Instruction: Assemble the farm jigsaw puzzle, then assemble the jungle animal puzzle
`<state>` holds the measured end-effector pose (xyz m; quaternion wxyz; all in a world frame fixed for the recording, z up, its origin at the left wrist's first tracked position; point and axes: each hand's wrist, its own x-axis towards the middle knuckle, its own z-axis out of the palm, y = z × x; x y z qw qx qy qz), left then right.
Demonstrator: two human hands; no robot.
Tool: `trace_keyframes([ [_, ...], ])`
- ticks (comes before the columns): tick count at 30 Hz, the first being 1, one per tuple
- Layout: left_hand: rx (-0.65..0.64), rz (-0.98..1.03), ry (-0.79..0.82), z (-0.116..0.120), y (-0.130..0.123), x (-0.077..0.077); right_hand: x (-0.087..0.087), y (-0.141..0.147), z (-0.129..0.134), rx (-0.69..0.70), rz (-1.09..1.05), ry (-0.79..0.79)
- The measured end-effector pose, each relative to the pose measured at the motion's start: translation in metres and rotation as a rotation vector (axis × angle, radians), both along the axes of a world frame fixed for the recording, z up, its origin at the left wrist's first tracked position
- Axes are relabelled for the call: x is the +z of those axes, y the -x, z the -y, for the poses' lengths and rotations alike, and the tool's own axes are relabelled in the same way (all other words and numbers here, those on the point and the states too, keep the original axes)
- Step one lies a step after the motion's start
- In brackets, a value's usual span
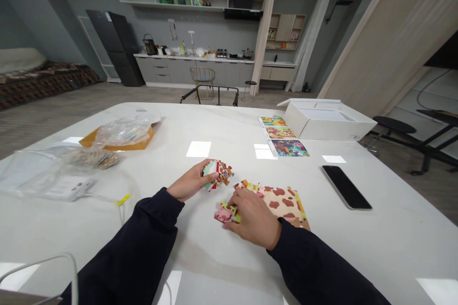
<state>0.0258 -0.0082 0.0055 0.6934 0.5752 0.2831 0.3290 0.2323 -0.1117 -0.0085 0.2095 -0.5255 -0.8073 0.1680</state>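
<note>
My left hand (pixel 191 181) is closed around a bunch of loose jigsaw puzzle pieces (pixel 222 174), mostly red, brown and pale green, held just above the table. To its right lies a partly joined jigsaw puzzle (pixel 285 202) with brown patches on cream and a yellow edge. Over its left side reaches my right hand (pixel 252 214), fingers and thumb closed on a few pink and yellow-green puzzle pieces (pixel 224 213). Those pieces are at the table surface; whether they touch the joined part is hidden by the hand.
On the white table (pixel 214 267) a phone (pixel 346 187) lies at right. Picture sheets (pixel 281 133) sit beside an open white box (pixel 327 121). At left are a plastic bag with loose pieces (pixel 93 157), a brown envelope (pixel 145 140), a white device (pixel 69 189) and cables (pixel 73 271).
</note>
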Motion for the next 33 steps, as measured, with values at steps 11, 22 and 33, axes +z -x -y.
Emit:
trace_keyframes([
  [11, -0.173, 0.041, 0.071, 0.008, -0.006, -0.002, -0.002, -0.034, -0.042, -0.234, -0.950, 0.355],
  [22, 0.081, 0.012, 0.071, 0.004, -0.013, -0.011, -0.013, -0.057, -0.040, -0.156, -0.061, -0.081],
  [33, -0.010, -0.056, 0.016, 0.014, -0.029, -0.020, -0.025, -0.046, -0.053, -0.263, -0.803, 0.167],
])
